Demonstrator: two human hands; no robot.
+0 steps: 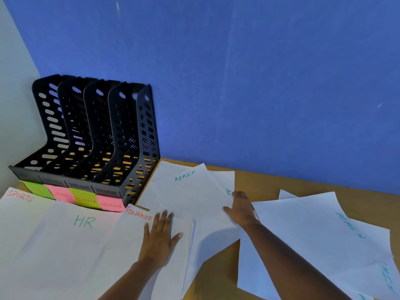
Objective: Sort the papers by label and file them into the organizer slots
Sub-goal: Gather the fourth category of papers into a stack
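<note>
Fingers point(163, 219) of the left hand point(161, 234) lie straight, pressing the FINANCE sheet point(132, 232). The right hand point(240, 210) rests flat on the ADMIN sheets point(186, 191), beside the organizer point(147, 126). Sorting appears under way. Next: gather one pile, insert it upright into the matching slot.

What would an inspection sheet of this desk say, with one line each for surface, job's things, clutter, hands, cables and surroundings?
Surface: wooden desk, largely covered by loose sheets.
Job's things: black organizer at back left, four slots, no paper seen inside; coloured labels along its front; SPORTS sheet, HR sheet, FINANCE sheet and ADMIN sheet lying flat; more ADMIN sheets at right.
Clutter: nothing seen.
Hands: left hand flat on the FINANCE sheet, fingers straight; right hand lies on the ADMIN sheet's right edge, fingers seemingly straight.
Cables: nothing seen.
Surroundings: blue wall behind, pale wall at left.
</note>
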